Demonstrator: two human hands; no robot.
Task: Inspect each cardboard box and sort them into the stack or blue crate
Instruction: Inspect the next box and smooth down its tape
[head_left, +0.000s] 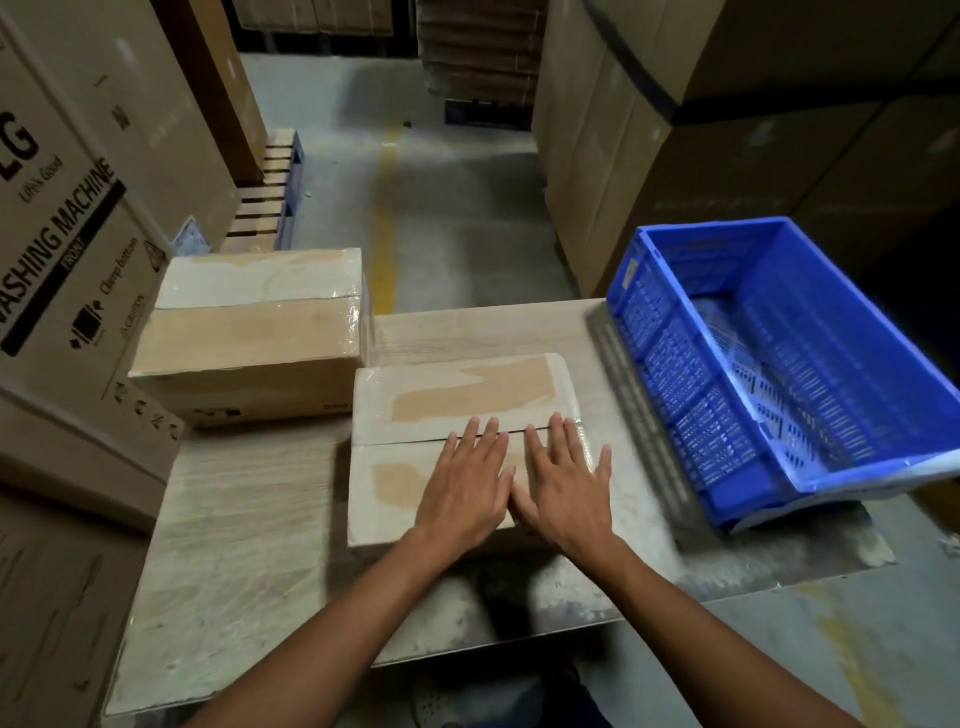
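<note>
Both hands flat on box

Left hand (464, 483) and right hand (563, 486) press the cardboard box (457, 400); blue crate (779, 364) stands right.

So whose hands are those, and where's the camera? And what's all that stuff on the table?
There is no machine here, just a person. The camera sits on the person's head and looks forward and down, so their own arms reach in from the bottom of the picture. The left hand and the right hand lie flat, side by side, on top of a taped cardboard box on the table. The fingers are straight, so nothing is gripped. A second box sits further back on the left, and a blue crate stands on the right. The big box with washing machine writing stands beside the table.
</note>
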